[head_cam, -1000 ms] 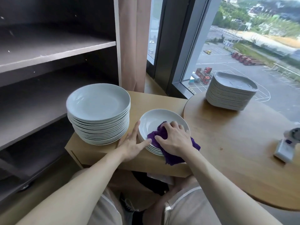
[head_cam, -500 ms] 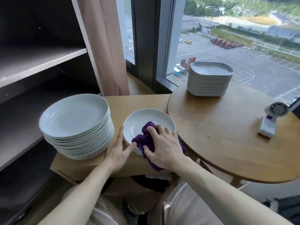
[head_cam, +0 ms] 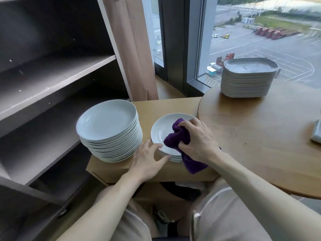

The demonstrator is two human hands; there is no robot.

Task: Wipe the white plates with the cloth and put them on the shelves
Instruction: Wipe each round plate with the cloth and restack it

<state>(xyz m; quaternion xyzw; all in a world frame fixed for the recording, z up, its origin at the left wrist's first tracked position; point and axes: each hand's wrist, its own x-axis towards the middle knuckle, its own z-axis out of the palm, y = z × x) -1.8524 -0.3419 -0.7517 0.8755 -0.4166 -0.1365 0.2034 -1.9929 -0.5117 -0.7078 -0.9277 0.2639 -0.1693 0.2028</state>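
Observation:
A short stack of white round plates (head_cam: 160, 131) sits on a low wooden cabinet. My right hand (head_cam: 198, 140) grips a purple cloth (head_cam: 177, 136) and presses it onto the top plate. With its fingers spread, my left hand (head_cam: 147, 160) touches the near left rim of that stack. A tall stack of white round plates (head_cam: 107, 126) stands to the left. Dark, bare shelves (head_cam: 57, 75) rise at the left.
A round wooden table (head_cam: 260, 136) at the right carries a stack of rounded-square plates (head_cam: 248, 79) near the window. A small white object (head_cam: 317, 131) shows at the right edge. A curtain (head_cam: 132, 49) hangs behind the low wooden cabinet (head_cam: 166, 106).
My right hand has slid the cloth across the top plate toward its middle. The left hand stays at the rim. The camera has swung, so the scene has shifted.

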